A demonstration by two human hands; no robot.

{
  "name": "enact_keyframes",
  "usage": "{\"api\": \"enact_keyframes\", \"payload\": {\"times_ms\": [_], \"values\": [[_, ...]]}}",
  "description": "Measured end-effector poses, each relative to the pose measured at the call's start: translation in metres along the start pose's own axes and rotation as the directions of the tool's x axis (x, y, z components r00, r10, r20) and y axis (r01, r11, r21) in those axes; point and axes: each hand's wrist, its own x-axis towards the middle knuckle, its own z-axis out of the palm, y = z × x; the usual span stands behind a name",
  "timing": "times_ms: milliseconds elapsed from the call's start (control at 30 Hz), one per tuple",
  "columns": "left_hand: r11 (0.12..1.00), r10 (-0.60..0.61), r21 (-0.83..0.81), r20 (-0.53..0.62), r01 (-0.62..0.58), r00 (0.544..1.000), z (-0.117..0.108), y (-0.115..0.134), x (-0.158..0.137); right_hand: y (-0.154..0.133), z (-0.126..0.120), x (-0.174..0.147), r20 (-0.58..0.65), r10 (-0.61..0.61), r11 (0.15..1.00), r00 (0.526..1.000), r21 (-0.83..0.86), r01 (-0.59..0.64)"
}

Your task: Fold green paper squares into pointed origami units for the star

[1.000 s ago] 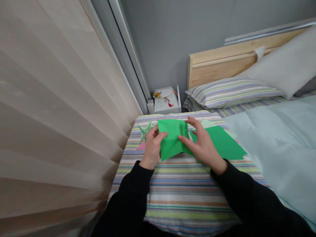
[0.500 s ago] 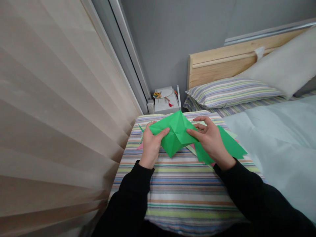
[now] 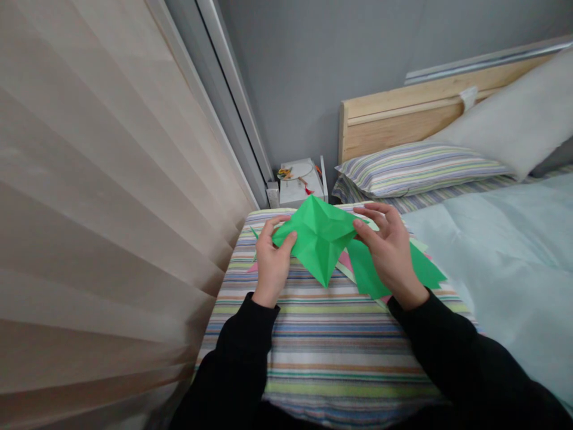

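A bright green sheet of origami paper (image 3: 319,236), creased and spread into a diamond, is held up between my two hands over the striped cloth (image 3: 340,346). My left hand (image 3: 274,251) pinches its left corner, thumb in front and fingers behind. At the opposite corner my right hand (image 3: 385,245) grips the paper between thumb and fingers. Behind and below my right hand lie more green sheets (image 3: 423,266) on the cloth, with pink paper (image 3: 345,261) and pale green paper showing at their edges. Another bit of pink paper (image 3: 253,267) pokes out left of my left hand.
A pleated beige curtain (image 3: 111,209) hangs along the left. Beyond the cloth, a small white stand (image 3: 298,190) holds a hoop-like ring and a red tassel. On the right is a bed with a pale blue cover (image 3: 501,239), striped pillow (image 3: 425,167) and wooden headboard (image 3: 385,125).
The green paper has opened flatter and its lower tip has swung right. My right hand has shifted slightly right, out to the paper's corner; my left thumb has drawn back toward the left corner.
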Motion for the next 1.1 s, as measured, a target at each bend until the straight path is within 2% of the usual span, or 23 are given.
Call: {"api": "enact_keyframes", "payload": {"times_ms": [133,233,333,467,567,633,733,767,833,867,900,933,1000,1033,1100], "values": [[0.998,-0.063,-0.011,0.040,0.064,0.997,0.000,0.003,-0.002,-0.001,0.007,-0.008,0.141,0.108,0.987,0.984,0.101,-0.123],[0.992,-0.110,-0.049,0.107,0.116,0.988,0.003,0.010,-0.004,0.000,0.010,-0.010,0.185,0.148,0.979,0.972,0.114,-0.171],[0.976,-0.167,-0.109,0.194,0.190,0.967,0.006,0.018,-0.007,0.002,0.009,-0.009,0.172,0.171,0.974,0.970,0.116,-0.192],[0.940,-0.238,-0.160,0.328,0.302,0.914,0.009,0.024,-0.010,0.005,0.007,-0.007,0.127,0.229,0.955,0.965,0.161,-0.247],[0.953,-0.228,-0.104,0.370,0.284,0.901,0.011,0.020,-0.012,0.005,0.006,-0.006,0.085,0.252,0.949,0.964,0.171,-0.264],[0.977,-0.194,-0.023,0.319,0.213,0.928,0.012,0.015,-0.013,0.005,0.005,-0.005,0.064,0.250,0.951,0.966,0.172,-0.258],[0.992,-0.126,0.041,0.176,0.120,0.976,0.011,0.010,-0.011,0.005,0.002,-0.004,0.052,0.191,0.972,0.980,0.128,-0.197],[0.994,-0.101,0.062,0.135,0.094,0.986,0.010,0.010,-0.011,0.005,0.001,-0.004,0.029,0.127,0.989,0.991,0.078,-0.129],[0.992,-0.028,0.127,0.085,0.017,0.996,0.008,0.011,-0.010,0.001,-0.002,-0.006,-0.014,-0.108,0.989,0.994,-0.102,0.106],[0.986,0.027,0.164,0.081,-0.040,0.996,0.008,0.012,-0.010,-0.003,-0.003,-0.008,-0.007,-0.261,0.943,0.965,-0.215,0.253],[0.975,0.089,0.197,0.089,-0.105,0.992,0.007,0.014,-0.010,-0.006,-0.004,-0.011,0.073,-0.397,0.858,0.915,-0.324,0.399],[0.960,0.148,0.222,0.110,-0.170,0.983,0.006,0.016,-0.010,-0.010,-0.003,-0.013,0.214,-0.481,0.756,0.850,-0.389,0.526],[0.928,0.242,0.250,0.155,-0.275,0.958,0.006,0.019,-0.011,-0.015,-0.001,-0.018,0.506,-0.501,0.586,0.702,-0.399,0.706],[0.914,0.278,0.257,0.168,-0.314,0.946,0.006,0.020,-0.012,-0.016,0.001,-0.020,0.597,-0.468,0.523,0.652,-0.408,0.749],[0.898,0.323,0.257,0.171,-0.358,0.931,0.007,0.021,-0.013,-0.016,0.004,-0.023,0.686,-0.408,0.447,0.602,-0.425,0.787]]}}
